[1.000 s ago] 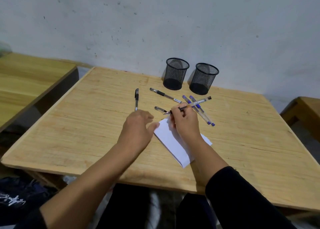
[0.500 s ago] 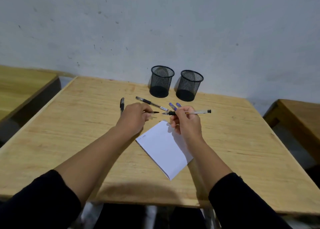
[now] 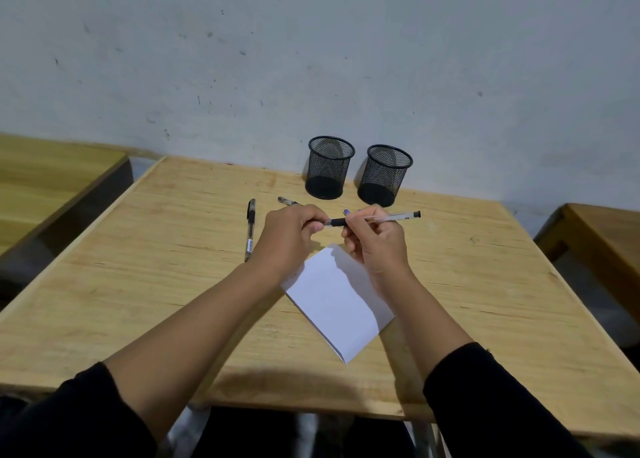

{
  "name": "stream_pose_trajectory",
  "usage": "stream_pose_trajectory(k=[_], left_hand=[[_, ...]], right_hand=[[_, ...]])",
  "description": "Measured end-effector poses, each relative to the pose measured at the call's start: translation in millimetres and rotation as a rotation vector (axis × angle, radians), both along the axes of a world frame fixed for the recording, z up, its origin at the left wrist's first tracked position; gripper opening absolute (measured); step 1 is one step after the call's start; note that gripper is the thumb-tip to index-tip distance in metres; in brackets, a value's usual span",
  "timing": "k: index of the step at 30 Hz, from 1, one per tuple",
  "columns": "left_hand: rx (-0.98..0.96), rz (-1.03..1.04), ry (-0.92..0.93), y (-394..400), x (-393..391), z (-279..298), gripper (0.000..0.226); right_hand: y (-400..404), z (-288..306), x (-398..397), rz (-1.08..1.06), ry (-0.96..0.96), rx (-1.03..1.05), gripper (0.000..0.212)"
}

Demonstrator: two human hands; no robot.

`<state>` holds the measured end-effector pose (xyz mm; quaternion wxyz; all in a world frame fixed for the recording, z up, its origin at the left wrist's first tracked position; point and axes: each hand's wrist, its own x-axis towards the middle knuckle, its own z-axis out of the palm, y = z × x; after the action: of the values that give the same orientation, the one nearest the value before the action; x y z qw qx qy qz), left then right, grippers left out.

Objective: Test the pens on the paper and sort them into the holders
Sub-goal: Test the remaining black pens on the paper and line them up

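Above the far corner of the white paper (image 3: pixel 339 305), my right hand (image 3: pixel 375 246) grips a clear pen with a black grip (image 3: pixel 391 217) and holds it level. My left hand (image 3: pixel 287 236) is closed at the pen's tip end, pinching a small pen cap that its fingers mostly hide. Two black mesh holders stand at the table's back, the left holder (image 3: pixel 329 168) and the right holder (image 3: pixel 382 177). A black pen (image 3: pixel 250 229) lies left of my hands. Behind them, another pen (image 3: pixel 287 200) and blue pen ends (image 3: pixel 346 211) peek out.
The wooden table (image 3: pixel 485 284) stands against a grey wall. A second wooden table (image 3: pixel 52 173) is at the left and a third (image 3: pixel 606 236) at the right, with gaps between them.
My right hand lifted the pen off the paper. My left hand took a cap from the table and brought it to the pen's tip. The camera view tilted up.
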<state>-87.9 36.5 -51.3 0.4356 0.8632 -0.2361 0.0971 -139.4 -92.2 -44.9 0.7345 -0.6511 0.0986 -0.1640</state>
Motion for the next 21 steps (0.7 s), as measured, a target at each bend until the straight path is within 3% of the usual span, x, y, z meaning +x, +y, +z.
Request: stream_pose_trajectory(k=[5, 9, 13, 17, 21], left_hand=[[0.040, -0.008, -0.021, 8, 0, 0, 0.020], [0.069, 0.028, 0.010, 22, 13, 8, 0.022], [-0.012, 0.085, 0.008, 39, 25, 22, 0.020], [-0.144, 0.114, 0.020, 47, 26, 35, 0.021], [-0.234, 0.182, 0.080, 56, 21, 30, 0.030]], right_hand=[[7, -2, -3, 0.027, -0.004, -0.101, 0.019], [10, 3, -7, -0.096, -0.039, -0.032, 0.019], [19, 5, -17, -0.162, -0.061, -0.159, 0.018], [44, -2, -26, -0.133, 0.001, -0.351, 0.003], [71, -11, -22, -0.217, 0.063, -0.401, 0.007]])
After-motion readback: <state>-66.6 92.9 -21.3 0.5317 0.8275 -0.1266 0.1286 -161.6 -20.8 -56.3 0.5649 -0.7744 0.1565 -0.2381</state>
